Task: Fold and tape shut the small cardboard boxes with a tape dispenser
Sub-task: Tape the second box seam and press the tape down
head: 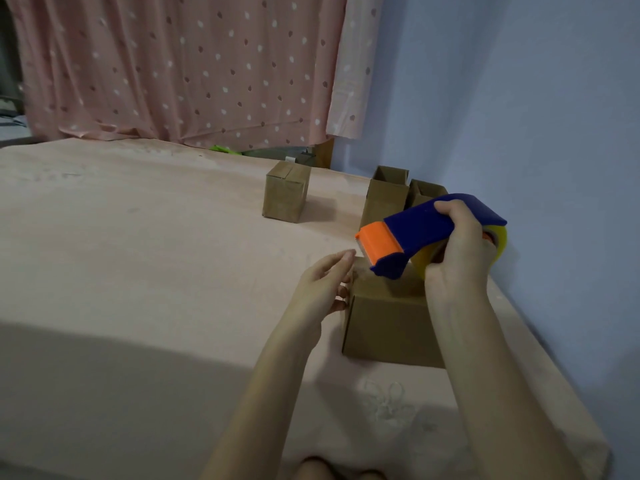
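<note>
I see the nearest cardboard box [388,320] on the pink bed sheet [138,271]; everything else I place from this box. My right hand [460,251] hangs just above its top, fingers wrapped round the blue tape dispenser [426,230], whose orange nose tilts down toward the box's far edge. The yellowish tape roll [498,244] shows behind that hand. My left hand [325,282] is at the box's left side, fingers nearly straight, fingertips touching its upper corner. Beyond the box, to the left, stands a closed box [285,192]; straight beyond it stand two open boxes [388,195], touching each other, near the blue wall [519,116]. A dotted pink curtain [173,64] hangs far behind.
</note>
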Demonstrator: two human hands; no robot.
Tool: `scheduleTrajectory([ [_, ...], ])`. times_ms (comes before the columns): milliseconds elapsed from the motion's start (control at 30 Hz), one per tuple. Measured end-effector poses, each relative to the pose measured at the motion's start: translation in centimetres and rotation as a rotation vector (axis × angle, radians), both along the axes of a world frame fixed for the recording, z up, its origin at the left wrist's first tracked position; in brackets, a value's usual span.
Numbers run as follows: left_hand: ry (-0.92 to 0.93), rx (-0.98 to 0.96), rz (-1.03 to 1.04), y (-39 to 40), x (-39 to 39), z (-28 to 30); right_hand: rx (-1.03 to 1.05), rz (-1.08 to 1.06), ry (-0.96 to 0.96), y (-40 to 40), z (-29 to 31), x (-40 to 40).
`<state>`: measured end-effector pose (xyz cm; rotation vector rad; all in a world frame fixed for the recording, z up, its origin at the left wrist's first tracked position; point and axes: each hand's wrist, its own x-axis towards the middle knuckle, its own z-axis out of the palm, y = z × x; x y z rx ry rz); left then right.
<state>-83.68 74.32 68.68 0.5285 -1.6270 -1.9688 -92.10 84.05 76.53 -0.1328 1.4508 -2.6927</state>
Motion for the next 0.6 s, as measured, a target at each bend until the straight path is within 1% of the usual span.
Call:
scheduleTrajectory([
  [100, -0.045, -0.126, -0.024, 0.1, -0.1, 0.7, -0.022, 0.025, -0.012, 0.3, 0.1, -0.2],
  [300, -0.082, -0.252, -0.077, 0.2, 0.1, 2.0, -0.032, 0.032, -0.009, 0.4, 0.1, -0.4],
  [367, -0.074, -0.223, -0.075, 0.0, 0.0, 2.0, -0.037, 0.037, -0.009, 0.6, 0.1, -0.4],
  [500, -0.034, -0.094, -0.024, -0.4, 0.2, 2.1, -0.045, 0.047, -0.001, 0.7, 0.2, -0.3],
  [600, -0.071, -0.037, 0.031, -0.1, 0.1, 2.4, -0.034, 0.043, 0.001, 0.6, 0.1, -0.1],
])
